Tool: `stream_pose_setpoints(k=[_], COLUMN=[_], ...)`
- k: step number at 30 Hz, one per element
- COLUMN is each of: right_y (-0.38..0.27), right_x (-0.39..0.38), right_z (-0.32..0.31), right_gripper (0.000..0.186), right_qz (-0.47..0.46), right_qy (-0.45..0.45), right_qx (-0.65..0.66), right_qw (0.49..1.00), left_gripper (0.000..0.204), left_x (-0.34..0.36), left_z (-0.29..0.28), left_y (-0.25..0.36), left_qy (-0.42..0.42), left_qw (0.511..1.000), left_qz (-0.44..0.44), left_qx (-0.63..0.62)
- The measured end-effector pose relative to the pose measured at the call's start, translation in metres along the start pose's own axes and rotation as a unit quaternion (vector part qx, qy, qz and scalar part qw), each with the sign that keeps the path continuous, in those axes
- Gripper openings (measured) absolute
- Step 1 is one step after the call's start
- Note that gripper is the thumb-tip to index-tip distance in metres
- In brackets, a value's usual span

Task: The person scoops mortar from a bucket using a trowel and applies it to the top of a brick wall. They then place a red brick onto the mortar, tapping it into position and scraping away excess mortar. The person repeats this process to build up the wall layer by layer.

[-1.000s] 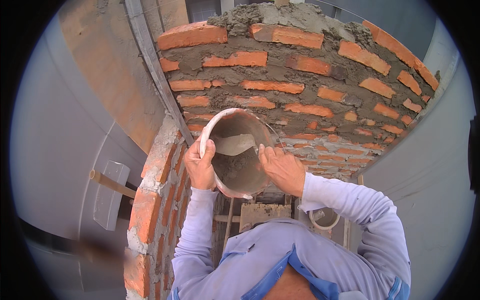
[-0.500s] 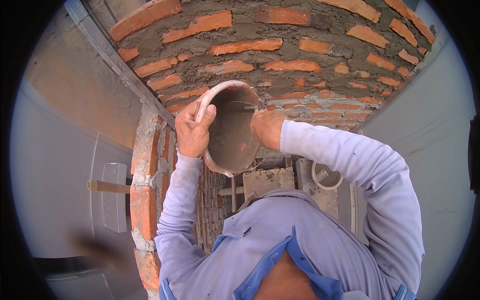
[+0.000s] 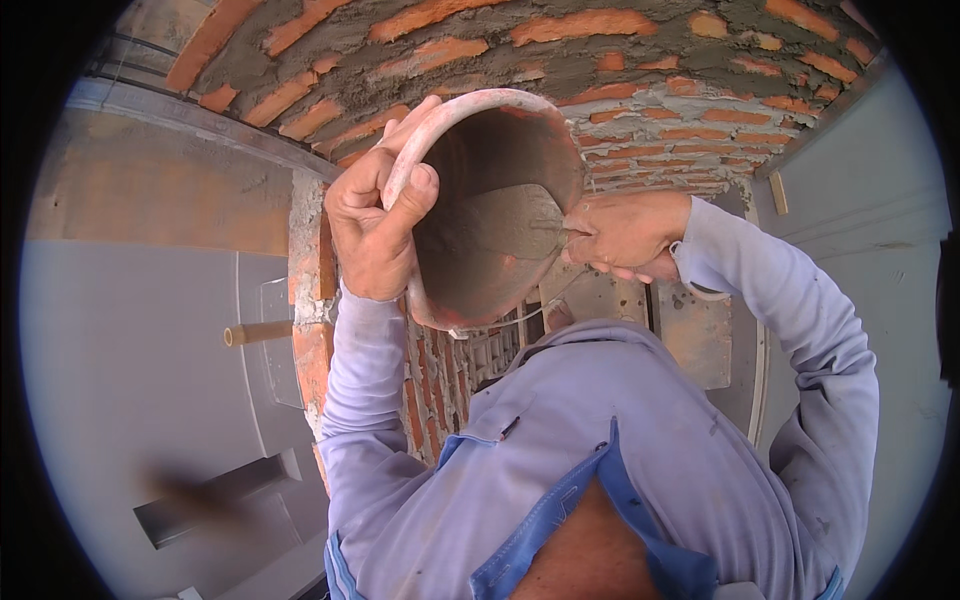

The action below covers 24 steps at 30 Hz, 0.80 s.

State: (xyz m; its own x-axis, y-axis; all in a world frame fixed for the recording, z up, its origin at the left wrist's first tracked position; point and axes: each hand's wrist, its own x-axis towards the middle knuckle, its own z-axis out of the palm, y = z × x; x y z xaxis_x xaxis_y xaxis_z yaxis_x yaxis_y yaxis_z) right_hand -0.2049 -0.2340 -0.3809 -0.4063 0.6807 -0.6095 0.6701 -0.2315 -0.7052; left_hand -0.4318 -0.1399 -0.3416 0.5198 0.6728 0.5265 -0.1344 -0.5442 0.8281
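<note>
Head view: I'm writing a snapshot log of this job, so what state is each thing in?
Bucket: tilted, mouth toward the camera, inside smeared grey
Trowel: blade inside the bucket, coated grey
Left hand: gripping the bucket's rim
Right hand: closed around the trowel's handle
Brick wall: partly built up in view, mortar darker in the upper joints, paler lower down
Shirt: open at the neck

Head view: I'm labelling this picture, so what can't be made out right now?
All in the head view:
Trowel: handle hidden by the right hand.
Bucket: underside hidden by its own walls.
Brick wall: top cut off by the upper edge.
Brown shape, lower left: too blurred to identify.
</note>
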Motion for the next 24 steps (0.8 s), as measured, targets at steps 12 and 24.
stream_pose_setpoints(k=[12, 24], right_y=[-0.017, -0.179], right_x=[0.003, -0.148], right_z=[-0.012, -0.146], right_gripper=[0.037, 0.042], right_qz=[-0.098, -0.275], right_qy=[-0.172, 0.111], right_qx=[0.394, 0.291], right_qw=[0.897, 0.91], left_gripper=[0.024, 0.019], left_x=[-0.056, -0.058], left_z=[-0.024, -0.059], left_y=[-0.013, -0.059], left_qy=[0.315, 0.41], left_qw=[0.943, 0.87], left_qz=[-0.007, -0.051], left_qx=[-0.104, -0.269])
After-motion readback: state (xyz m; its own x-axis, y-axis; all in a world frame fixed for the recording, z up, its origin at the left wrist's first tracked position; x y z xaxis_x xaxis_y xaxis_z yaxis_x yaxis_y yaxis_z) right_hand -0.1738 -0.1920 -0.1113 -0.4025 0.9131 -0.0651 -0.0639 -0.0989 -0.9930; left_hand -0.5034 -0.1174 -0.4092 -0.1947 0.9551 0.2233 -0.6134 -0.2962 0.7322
